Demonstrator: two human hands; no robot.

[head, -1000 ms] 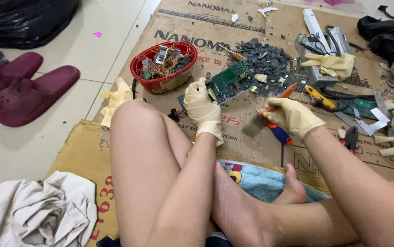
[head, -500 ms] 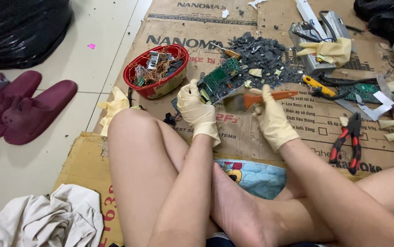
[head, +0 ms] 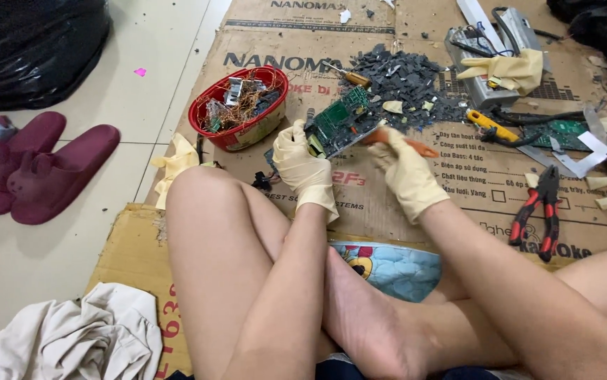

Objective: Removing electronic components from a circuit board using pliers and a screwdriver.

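I sit cross-legged on flattened cardboard (head: 388,211). My left hand (head: 302,165), in a cream rubber glove, grips the near edge of a green circuit board (head: 337,121) and holds it tilted above the cardboard. My right hand (head: 405,167), gloved the same way, holds an orange-handled tool (head: 403,143) whose tip meets the board's right edge. A heap of dark broken plastic bits (head: 405,83) lies just beyond the board.
A red basket (head: 241,134) of copper wire and parts stands at the left. Red-handled pliers (head: 539,211), a yellow screwdriver (head: 490,125), spare gloves (head: 508,70) and metal casings lie to the right. Maroon slippers (head: 43,169) and a black bag (head: 29,42) are on the tiled floor.
My left hand lifted the circuit board off the cardboard. My right hand brought the orange-handled tool up from the right to the board's edge. The camera drew closer.
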